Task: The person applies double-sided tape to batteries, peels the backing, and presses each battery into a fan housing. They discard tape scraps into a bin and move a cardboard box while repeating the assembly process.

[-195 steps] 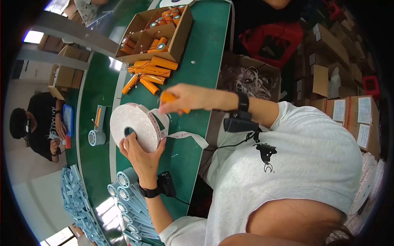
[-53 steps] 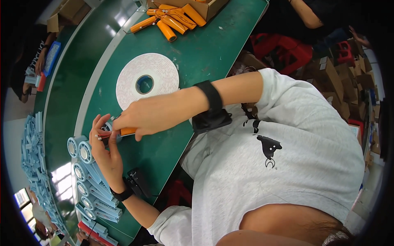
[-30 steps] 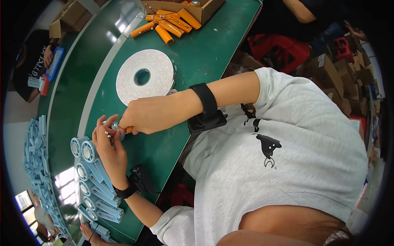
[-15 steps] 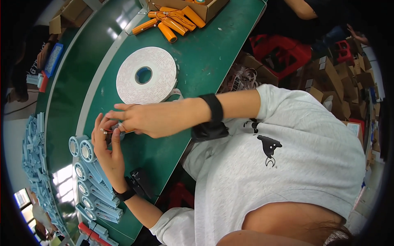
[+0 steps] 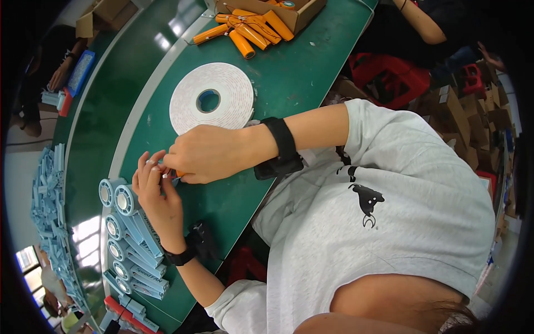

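Note:
My left hand and my right hand meet over the green table, fingers closed together around one small thing. Only a bit of orange shows between them; it looks like an orange battery with thin wires, mostly hidden by my fingers. My right hand lies palm down across it from the right, while my left fingers curl up around its left end. Just beyond my right hand lies a big white roll of tape. Light-blue handheld fans lie in a row beside my left hand.
Orange batteries with wires lie at the far side by a cardboard box. A black object sits near my left wrist. Blue plastic parts are heaped at far left. Another person's hand is at upper left, near a blue tray.
My hands have drawn closer together, and my right fingers have bent inward. The wires with a white connector, plain before, are now mostly hidden. The view has shifted slightly.

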`<action>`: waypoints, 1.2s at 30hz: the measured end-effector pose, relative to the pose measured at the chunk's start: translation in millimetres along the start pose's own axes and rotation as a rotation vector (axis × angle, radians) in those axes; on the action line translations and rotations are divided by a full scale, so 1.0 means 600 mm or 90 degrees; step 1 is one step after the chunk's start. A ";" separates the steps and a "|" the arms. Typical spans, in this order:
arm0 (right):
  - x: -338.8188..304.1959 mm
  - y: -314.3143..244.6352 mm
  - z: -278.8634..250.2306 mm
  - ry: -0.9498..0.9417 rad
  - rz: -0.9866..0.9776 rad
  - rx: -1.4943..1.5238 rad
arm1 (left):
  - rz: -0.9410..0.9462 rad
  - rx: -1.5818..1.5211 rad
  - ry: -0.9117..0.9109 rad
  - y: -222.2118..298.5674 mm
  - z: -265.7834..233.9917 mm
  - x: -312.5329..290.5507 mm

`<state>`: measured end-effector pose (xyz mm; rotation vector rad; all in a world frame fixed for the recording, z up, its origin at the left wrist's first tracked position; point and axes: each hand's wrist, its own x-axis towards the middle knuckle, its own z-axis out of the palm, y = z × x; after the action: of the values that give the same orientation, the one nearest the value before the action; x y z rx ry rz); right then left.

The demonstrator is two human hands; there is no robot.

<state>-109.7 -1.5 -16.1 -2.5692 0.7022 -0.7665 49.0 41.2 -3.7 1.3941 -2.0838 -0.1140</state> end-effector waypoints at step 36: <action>0.012 -0.011 -0.102 -0.139 -0.139 -0.064 | 0.001 0.006 0.012 0.013 0.002 0.000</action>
<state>-138.1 -12.3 37.5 -2.7986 0.4080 -0.5117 42.0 44.0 -1.5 1.3943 -2.0718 -0.0903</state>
